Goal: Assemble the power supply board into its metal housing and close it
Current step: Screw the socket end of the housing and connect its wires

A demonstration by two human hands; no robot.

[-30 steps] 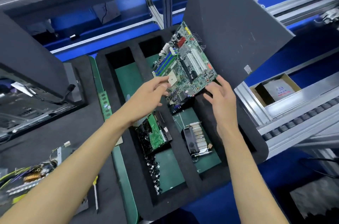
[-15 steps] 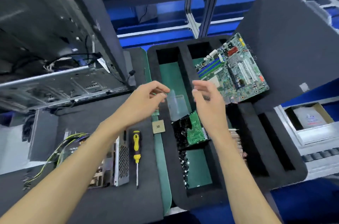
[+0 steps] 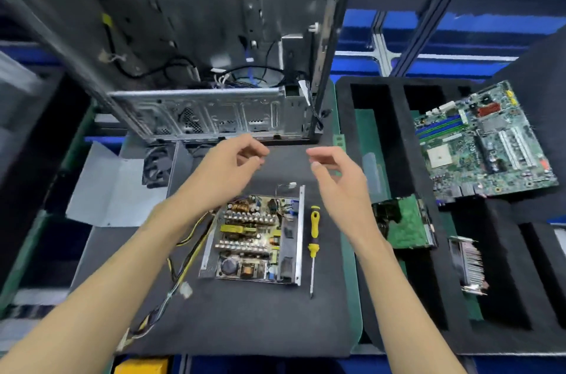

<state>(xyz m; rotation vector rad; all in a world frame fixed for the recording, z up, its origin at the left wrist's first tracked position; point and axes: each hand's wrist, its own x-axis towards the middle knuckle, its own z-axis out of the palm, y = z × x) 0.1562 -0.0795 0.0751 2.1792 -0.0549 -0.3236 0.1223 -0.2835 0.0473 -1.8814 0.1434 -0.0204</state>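
The power supply board [image 3: 254, 238] lies in its open metal housing base [image 3: 301, 232] on the dark mat, with a bundle of yellow and black wires [image 3: 180, 269] trailing off to the lower left. A folded grey metal cover [image 3: 113, 189] lies to the left of it, beside a black fan [image 3: 157, 166]. My left hand [image 3: 228, 171] hovers above the board's far end, fingers loosely curled, holding nothing. My right hand [image 3: 338, 183] hovers to the right of it, fingers relaxed and empty. A yellow-handled screwdriver [image 3: 314, 238] lies just right of the housing.
An open computer case [image 3: 214, 110] stands behind the mat. To the right, a black foam tray [image 3: 398, 159] holds a motherboard [image 3: 484, 140], a small green card [image 3: 404, 223] and a finned heatsink [image 3: 468, 263]. A dark mat [image 3: 245, 318] covers the bench in front.
My view has swung left from the foam tray to the mat. Both hands have left the motherboard, which stays on the tray, and now hover empty over the power supply board.
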